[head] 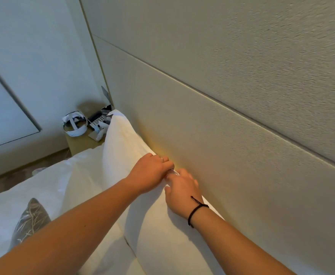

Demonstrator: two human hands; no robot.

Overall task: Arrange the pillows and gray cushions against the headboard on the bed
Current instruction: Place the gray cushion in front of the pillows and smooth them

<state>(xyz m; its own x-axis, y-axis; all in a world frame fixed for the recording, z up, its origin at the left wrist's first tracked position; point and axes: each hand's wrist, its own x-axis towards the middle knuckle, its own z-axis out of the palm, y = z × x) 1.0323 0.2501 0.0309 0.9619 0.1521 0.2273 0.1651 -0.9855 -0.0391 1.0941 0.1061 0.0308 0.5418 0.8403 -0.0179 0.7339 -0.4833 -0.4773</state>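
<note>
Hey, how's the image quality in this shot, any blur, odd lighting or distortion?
Head view: wide-angle bending tilts the headboard seams; a warm yellow glow sits behind the pillow near the hands; the upper right wall texture is motion-smeared; the nightstand clutter is soft.

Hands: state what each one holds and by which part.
Both the left hand and the right hand grip the white pillow along its top edge, where it stands against the headboard.

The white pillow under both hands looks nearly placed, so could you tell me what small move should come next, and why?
Probably let go and reach for the gray cushion. The pillow already stands against the headboard, with the left hand and right hand gripping its top edge, while the cushion lies away from the headboard.
</note>
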